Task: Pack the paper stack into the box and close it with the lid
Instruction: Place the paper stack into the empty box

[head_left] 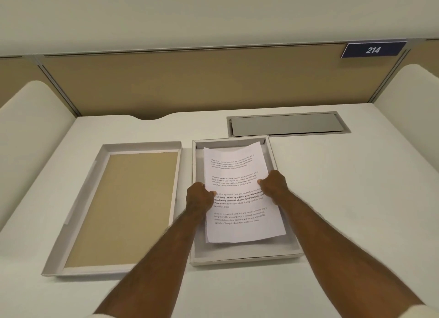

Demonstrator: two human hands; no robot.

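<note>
Head view. I see the left hand [199, 196] and right hand [273, 186] both pinching the white printed paper stack [240, 194] by its left and right edges, thumbs on top. The stack sits slightly skewed over the open shallow grey cardboard box [247, 256] at the centre of the white counter [356, 199]; I cannot tell whether it rests on the box floor. The grey box lid with tan interior [123, 208] lies upturned just left of the box. A grey metal cable hatch [287, 124] is set in the counter just beyond the box.
</note>
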